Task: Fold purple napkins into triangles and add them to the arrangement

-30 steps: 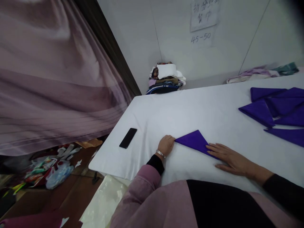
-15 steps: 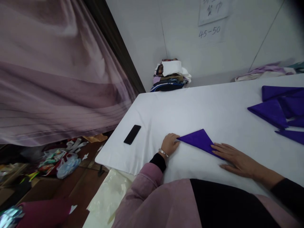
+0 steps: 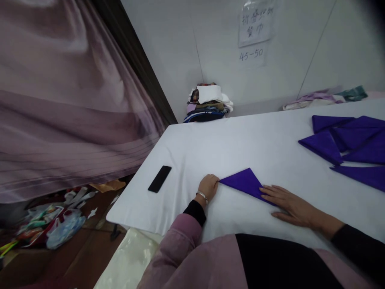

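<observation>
A purple cloth napkin (image 3: pixel 243 182), folded into a triangle, lies flat on the white-covered table in front of me. Its left tip is pinched by my left hand (image 3: pixel 208 187), whose fingers are drawn together; a silver bracelet is on that wrist. At the triangle's right end, my right hand (image 3: pixel 290 204) rests palm down, fingers stretched out over the cloth and thumb apart. That hand covers the right corner. More folded purple napkins (image 3: pixel 359 140) lie in a loose group at the table's right side.
A black phone (image 3: pixel 159 179) lies on the table (image 3: pixel 192 148) to the left. Behind the far edge are a stack of folded clothes (image 3: pixel 209 103) and more fabric (image 3: pixel 319 98). A pink curtain (image 3: pixel 75 104) hangs at left, above bags (image 3: pixel 64 226) on the floor. Handwritten paper (image 3: pixel 255 26) is on the wall.
The view has shifted a little right and up, so everything appears farther left and lower. Both hands stay at the same places on the purple napkin, which keeps its triangle shape.
</observation>
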`<state>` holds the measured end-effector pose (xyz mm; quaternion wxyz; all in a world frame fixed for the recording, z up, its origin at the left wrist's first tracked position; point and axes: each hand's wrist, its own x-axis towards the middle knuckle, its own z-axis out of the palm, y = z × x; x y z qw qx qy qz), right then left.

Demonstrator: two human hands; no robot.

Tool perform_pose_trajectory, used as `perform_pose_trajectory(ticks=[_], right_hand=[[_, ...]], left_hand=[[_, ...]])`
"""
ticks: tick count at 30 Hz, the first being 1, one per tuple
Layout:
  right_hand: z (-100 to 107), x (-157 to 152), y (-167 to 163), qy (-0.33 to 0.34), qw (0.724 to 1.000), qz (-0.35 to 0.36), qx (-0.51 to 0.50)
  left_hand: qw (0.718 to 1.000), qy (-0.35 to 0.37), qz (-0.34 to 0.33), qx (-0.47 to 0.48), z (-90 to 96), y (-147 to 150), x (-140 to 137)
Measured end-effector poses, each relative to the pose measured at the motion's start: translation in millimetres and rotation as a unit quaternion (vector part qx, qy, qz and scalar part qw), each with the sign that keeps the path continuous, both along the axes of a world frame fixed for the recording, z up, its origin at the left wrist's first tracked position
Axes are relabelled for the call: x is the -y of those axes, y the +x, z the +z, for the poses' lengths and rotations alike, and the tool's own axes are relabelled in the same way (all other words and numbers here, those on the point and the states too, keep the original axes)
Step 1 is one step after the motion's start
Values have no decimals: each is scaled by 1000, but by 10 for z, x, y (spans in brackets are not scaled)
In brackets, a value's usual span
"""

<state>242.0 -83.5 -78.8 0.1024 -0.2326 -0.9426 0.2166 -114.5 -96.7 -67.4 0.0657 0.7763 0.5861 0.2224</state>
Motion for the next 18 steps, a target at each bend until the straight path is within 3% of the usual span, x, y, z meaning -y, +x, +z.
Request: perform_pose_trajectory(ticks=[4,8,12,18], right_hand=[[13,1,-7,2,1000,3,1],[22,3,-17,2,1000,5,-9],[31,-1,-25,11,1000,9,5],[18,-7,-32,20,1000,10,-7]], left_hand=[[999,22,34,19,79,96,25],[996,35,-64,42,163,546,84],[988,3,-149,-29,151,1032,106],[980,-52,-142,-128,33,1214,32]])
